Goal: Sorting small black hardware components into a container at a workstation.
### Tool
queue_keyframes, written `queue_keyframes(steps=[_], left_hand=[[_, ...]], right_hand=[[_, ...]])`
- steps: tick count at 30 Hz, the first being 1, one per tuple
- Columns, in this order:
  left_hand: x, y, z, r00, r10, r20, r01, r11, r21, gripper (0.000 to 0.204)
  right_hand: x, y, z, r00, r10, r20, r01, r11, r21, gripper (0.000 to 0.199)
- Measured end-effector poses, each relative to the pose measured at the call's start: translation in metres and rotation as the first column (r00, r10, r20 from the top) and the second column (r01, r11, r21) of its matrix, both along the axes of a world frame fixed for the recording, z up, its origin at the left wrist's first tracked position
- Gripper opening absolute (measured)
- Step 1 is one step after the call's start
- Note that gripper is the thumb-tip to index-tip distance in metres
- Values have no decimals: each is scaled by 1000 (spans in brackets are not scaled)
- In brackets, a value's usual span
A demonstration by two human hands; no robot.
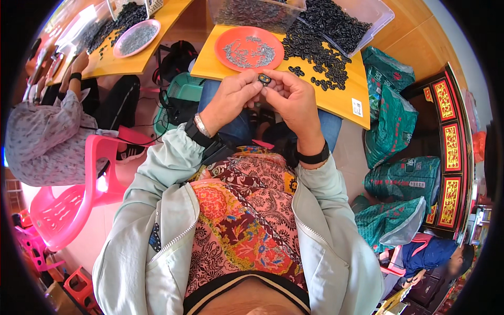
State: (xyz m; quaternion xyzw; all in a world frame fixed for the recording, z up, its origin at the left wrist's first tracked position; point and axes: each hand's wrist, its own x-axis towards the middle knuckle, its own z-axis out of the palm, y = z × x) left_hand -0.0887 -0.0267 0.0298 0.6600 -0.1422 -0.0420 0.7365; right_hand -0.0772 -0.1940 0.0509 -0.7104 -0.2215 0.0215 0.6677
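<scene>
A small black oval part with two holes is held up between both hands, just past the near edge of the table. My left hand is closed, its thumb and fingers pinching the part's left side. From the other side my right hand also pinches it, thumb below and index finger above. Beyond my hands sits a red plate with small silvery metal pieces scattered in it. To its right, similar black parts lie spread in a loose heap.
The yellow table carries a clear bin spilling black parts and another clear bin. Green sacks stand at right. A pink chair and a co-worker at another table are at left.
</scene>
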Motion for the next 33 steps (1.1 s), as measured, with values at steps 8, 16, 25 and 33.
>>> queue_keyframes(steps=[8,16,25,33], left_hand=[[2,8,5,832,-6,554,-192,935,298,21],[0,7,7,709,-17,705,-316,886,338,19],[-6,3,5,696,55,716,-355,893,276,16],[-5,-1,-1,649,105,754,-400,890,220,24]], right_hand=[[-6,-5,11,995,95,5,-95,995,28,32],[-12,-7,18,994,105,15,-105,994,-6,31],[-17,-3,19,985,79,152,-68,995,-79,28],[-19,0,21,986,60,155,-49,996,-74,27]])
